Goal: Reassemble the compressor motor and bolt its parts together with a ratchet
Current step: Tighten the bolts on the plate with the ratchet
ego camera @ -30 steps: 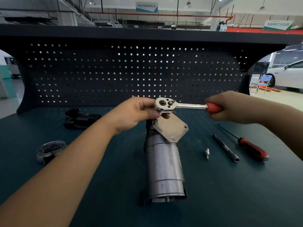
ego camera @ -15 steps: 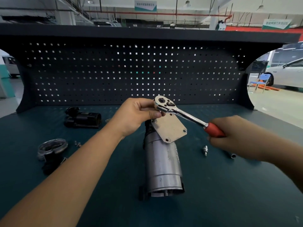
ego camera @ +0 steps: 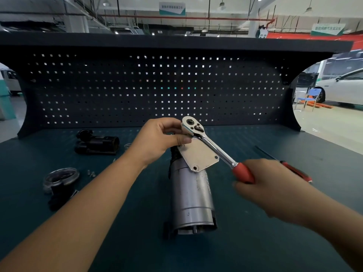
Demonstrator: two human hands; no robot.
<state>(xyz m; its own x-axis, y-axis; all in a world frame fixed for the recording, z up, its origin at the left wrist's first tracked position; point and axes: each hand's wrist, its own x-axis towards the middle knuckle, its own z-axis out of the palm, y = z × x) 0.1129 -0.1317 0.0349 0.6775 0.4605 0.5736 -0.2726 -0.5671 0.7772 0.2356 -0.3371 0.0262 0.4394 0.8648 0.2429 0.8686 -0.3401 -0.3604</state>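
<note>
- Clear round cover [ego camera: 60, 176] at the left of the bench [ego camera: 255, 242], sitting on a dark part that can't be made out.
- Small loose screws [ego camera: 91, 173] just right of the cover, on the mat.
- Black compressor body [ego camera: 97, 144] lying on its side further back, near the pegboard [ego camera: 157, 85].
- Left hand [ego camera: 157, 138] raised over the far end of the motor, fingers curled, thumb and fingertips pinched on the underside of the ratchet head.
- Ratchet [ego camera: 216, 150]: chrome head up at the top corner of the plate, shaft sloping down to the right, red grip at the low end. Socket under the head is hidden.
- Metal plate [ego camera: 198, 157], four-cornered with bolt holes, sits tilted on the motor's far end, partly under the ratchet shaft.
- Motor [ego camera: 191, 201]: silver cylinder lying lengthwise at the bench centre, open end toward the camera, between both forearms.
- Right hand [ego camera: 275, 189], blurred, fingers wrapped tight around the ratchet's red grip.
- Red-handled screwdriver [ego camera: 302, 175] on the mat just behind the right hand, shank pointing back-left.
- White car [ego camera: 343, 89] and blue chair [ego camera: 311, 97] past the right end of the bench.
</note>
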